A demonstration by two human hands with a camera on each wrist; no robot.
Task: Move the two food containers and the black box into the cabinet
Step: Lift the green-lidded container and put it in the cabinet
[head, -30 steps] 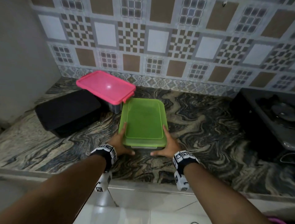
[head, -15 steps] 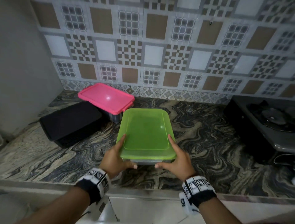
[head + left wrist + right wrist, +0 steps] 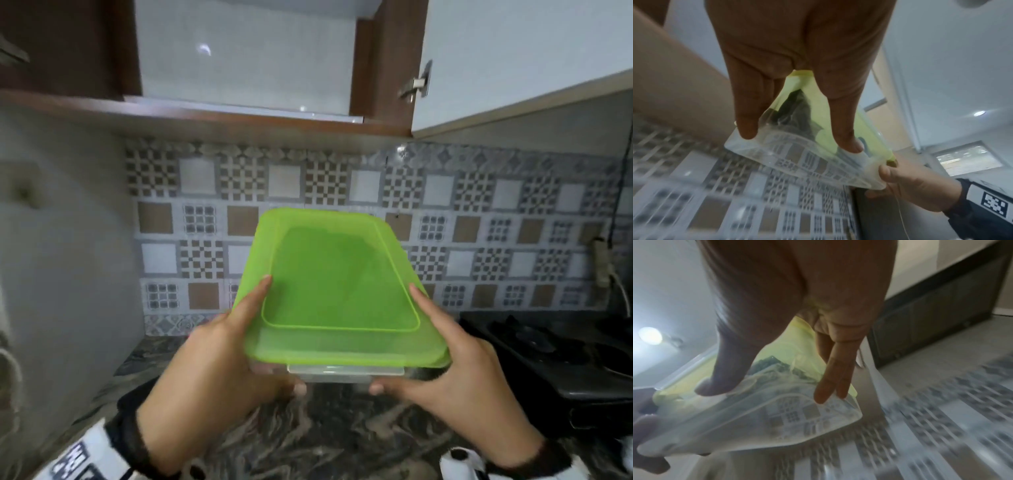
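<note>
Container (image 3: 337, 287) held in the air over the counter (image 3: 308, 428), below the open cabinet (image 3: 239, 65) — left hand (image 3: 212, 373) and right hand (image 3: 455, 370) each clasping a near corner, thumbs on the green lid. Could clip the shelf's front edge on the way up, or slip, gripped only at the near end. Contents hard to make out through the clear base; other container and black box out of view.

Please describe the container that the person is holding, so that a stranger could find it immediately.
Below the open wall cabinet, in front of the patterned tile wall, both hands hold up one flat rectangular container. Its bright green lid and clear base set it apart.
</note>
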